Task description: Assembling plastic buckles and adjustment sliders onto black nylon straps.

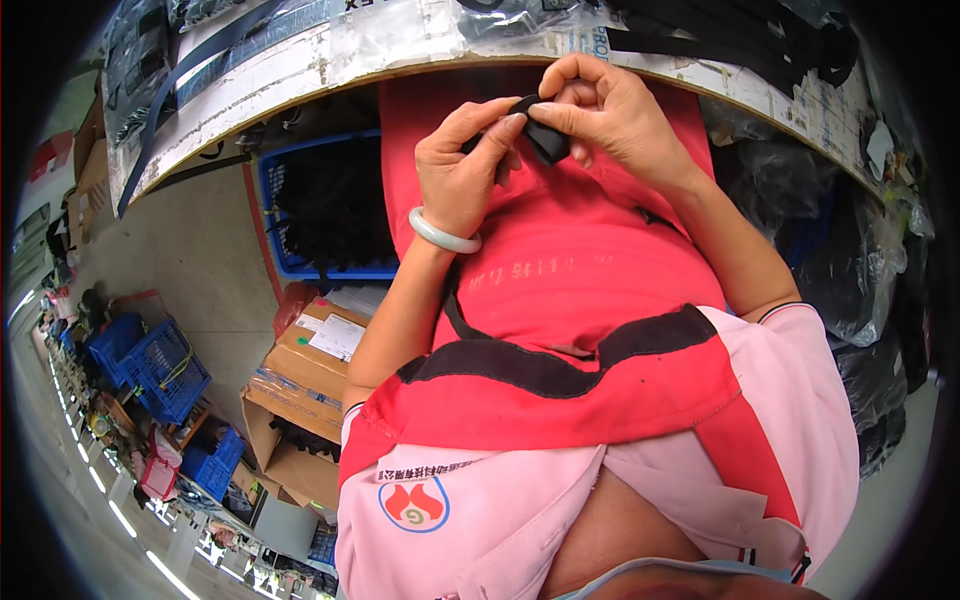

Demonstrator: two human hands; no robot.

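Observation:
Between both hands, over my lap, is a small black piece of soft-looking material (546, 144), folded or looped at its upper end. My left hand (463, 152) pinches its left side between thumb and forefinger. From the other side my right hand (612, 112) grips it, the thumb pressed on its upper part and the other fingers curled behind. Part of the piece is hidden by the fingers, and its exact kind cannot be made out. A pale bangle (443, 236) circles my left wrist. The red apron (560, 270) lies beneath both hands.
Just beyond my hands runs the worn white table edge (290, 85), with black straps (715, 45) and clear plastic on it. A blue crate (268, 205) of black items and cardboard boxes (315, 350) stand at left. Dark plastic-wrapped bundles (850, 270) sit at right.

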